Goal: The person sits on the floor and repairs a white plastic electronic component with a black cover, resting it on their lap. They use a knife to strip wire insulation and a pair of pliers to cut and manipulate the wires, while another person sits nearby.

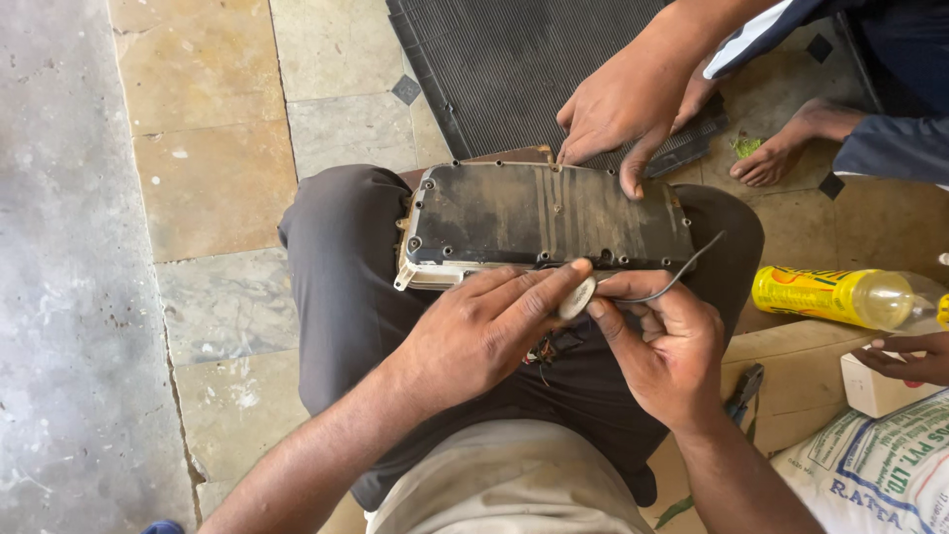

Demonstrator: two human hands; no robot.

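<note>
A dirty black rectangular housing with screw holes along its rim lies across my lap. My left hand and my right hand meet just below its near edge. Together they pinch a small round grey part. A thin grey wire runs from that part up past my right hand. Reddish wires hang under my left hand. Another person's hand rests on the housing's far edge.
A black ribbed mat lies on the stone-tile floor beyond my knees. To the right are a yellow plastic bottle, a white printed sack, pliers, another person's foot and another hand on a white box.
</note>
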